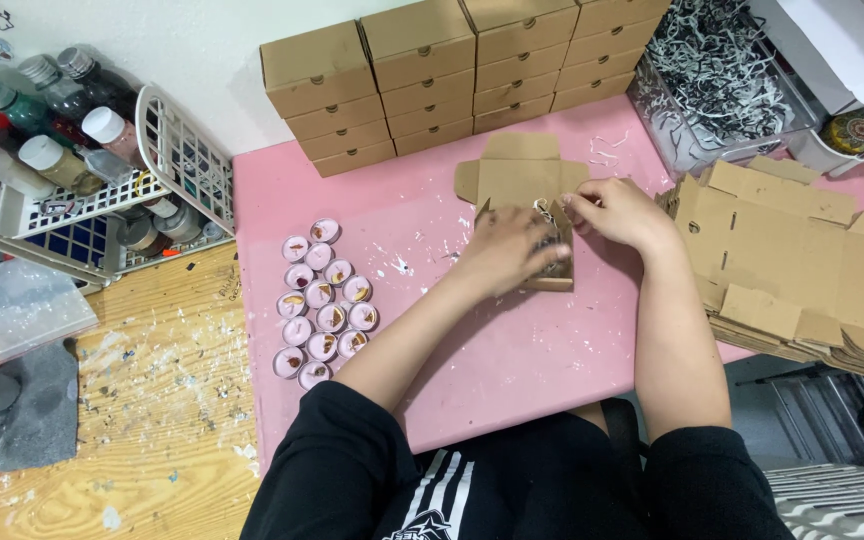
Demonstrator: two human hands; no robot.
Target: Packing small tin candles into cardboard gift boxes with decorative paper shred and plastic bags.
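Pink is covering the work mat (pixel 512 350), and I am taking that mat as my reference for every position. I am viewing the scene from overhead.

Along the mat's far edge, closed cardboard boxes (pixel 452 75) are standing stacked in neat columns against the wall. At its right edge, a pile of flat, unfolded box blanks (pixel 802 270) is lying, partly overhanging the mat. At the far right corner, a clear tub of black and white paper shred (pixel 717 75) is sitting just beyond the blanks. Off the mat's left edge, a white wire basket (pixel 82 190) is holding capped bottles of coloured liquid, resting on a wooden tabletop (pixel 132 400) flecked with white residue.

Near the mat's centre, toward its far half, an open cardboard box (pixel 527 185) is lying with its lid flap folded back away from me. My left hand (pixel 512 250) is pressing down over the box's near portion, fingers curled narrow against its contents; I cannot tell whether it is gripping anything. My right hand (pixel 617 210) is pinching at the box's right edge, fingertips closed on shred or cardboard there.

On the mat's left side, small round pink candles (pixel 322 305) are sitting clustered in rows, well apart from both hands.
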